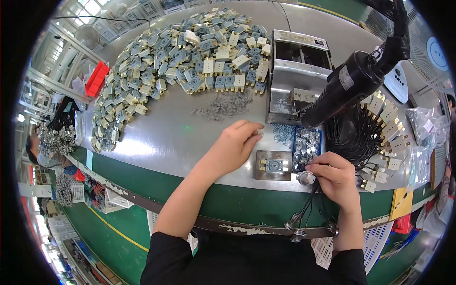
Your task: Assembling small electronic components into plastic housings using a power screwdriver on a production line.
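Observation:
My left hand (233, 144) hovers over the bare metal near the middle of the table, thumb and forefinger pinched together. Whatever small thing lies between the tips is too small to make out. Closed around a round silver metal part (305, 178) with black wires is my right hand (336, 179), at the near end of a blue tray (307, 146) of small metal pieces. Between the hands sits a square metal fixture (273, 176) with a grey-blue plug housing (274, 165) in it, its brass pins pointing left. Loose coil springs (221, 105) lie beyond my left hand.
A large heap of plug housings (190, 57) covers the far left. Beyond the tray stand a metal machine (299, 71) and a black cylindrical tool (339, 85) on an arm. Blue screws (283, 134) lie beside the tray; black cords (351, 140) with pale plugs are bundled right.

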`<state>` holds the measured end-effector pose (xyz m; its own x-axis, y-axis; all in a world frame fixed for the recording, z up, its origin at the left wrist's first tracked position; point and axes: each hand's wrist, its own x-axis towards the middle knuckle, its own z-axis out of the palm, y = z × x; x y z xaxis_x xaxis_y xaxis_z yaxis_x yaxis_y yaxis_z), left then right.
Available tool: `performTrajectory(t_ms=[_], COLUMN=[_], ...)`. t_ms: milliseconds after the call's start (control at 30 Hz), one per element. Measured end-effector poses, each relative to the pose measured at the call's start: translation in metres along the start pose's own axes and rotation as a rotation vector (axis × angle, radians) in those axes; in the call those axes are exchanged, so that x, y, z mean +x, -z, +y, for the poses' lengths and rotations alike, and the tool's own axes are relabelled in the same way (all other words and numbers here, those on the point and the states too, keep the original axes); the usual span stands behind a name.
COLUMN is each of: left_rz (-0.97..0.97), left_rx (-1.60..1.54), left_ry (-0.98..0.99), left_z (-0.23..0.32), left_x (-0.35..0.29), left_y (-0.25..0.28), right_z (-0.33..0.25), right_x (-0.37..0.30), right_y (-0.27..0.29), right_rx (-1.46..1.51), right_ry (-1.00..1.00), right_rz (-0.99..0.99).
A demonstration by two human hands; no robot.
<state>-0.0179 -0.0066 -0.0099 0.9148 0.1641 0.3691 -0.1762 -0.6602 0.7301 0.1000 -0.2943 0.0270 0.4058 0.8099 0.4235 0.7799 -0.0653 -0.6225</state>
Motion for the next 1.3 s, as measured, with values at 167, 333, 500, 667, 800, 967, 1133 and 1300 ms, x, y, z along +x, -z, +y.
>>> performTrajectory(t_ms=[167,333,500,667,800,967,1133,1300], left_rz=[-0.129,-0.038,-0.086,0.01,-0.194,-0.329,-0.395,-0.296], left_rx=[-0.554,-0.955,-0.641,-0.809,-0.826,-0.774,-0.831,-0.958], left_ry=[0.443,0.67,0.61,0.571,0.578,0.524,0.553,0.473], left_z=[0.005,0.009,0.001,0.016,0.03,0.052,0.066,0.059], left_x=[-0.002,0.002,-0.001,0.003,0.011,0.025,0.03,0.013], left_y=[0.005,0.006,0.003,-0.001,0.007,-0.004,-0.013,-0.02], right_z=[-0.006,-0.006,-0.01,-0.008,-0.007,-0.007,-0.005,-0.016], right_x=[0.001,0.004,0.009,0.008,0.015,0.029,0.03,0.036], right_y=[-0.004,-0.006,-0.011,-0.012,-0.005,-0.007,-0.013,-0.011], right_rx=[0.137,0.137,0.106,0.117,0.129,0.135,0.15,0.215], right_ry=[-0.199,-0.201,-0.198,-0.213,-0.172,-0.186,-0.195,-0.29], right_rz=[0.035,0.082,0.142,0.155,0.046,0.042,0.101,0.008])
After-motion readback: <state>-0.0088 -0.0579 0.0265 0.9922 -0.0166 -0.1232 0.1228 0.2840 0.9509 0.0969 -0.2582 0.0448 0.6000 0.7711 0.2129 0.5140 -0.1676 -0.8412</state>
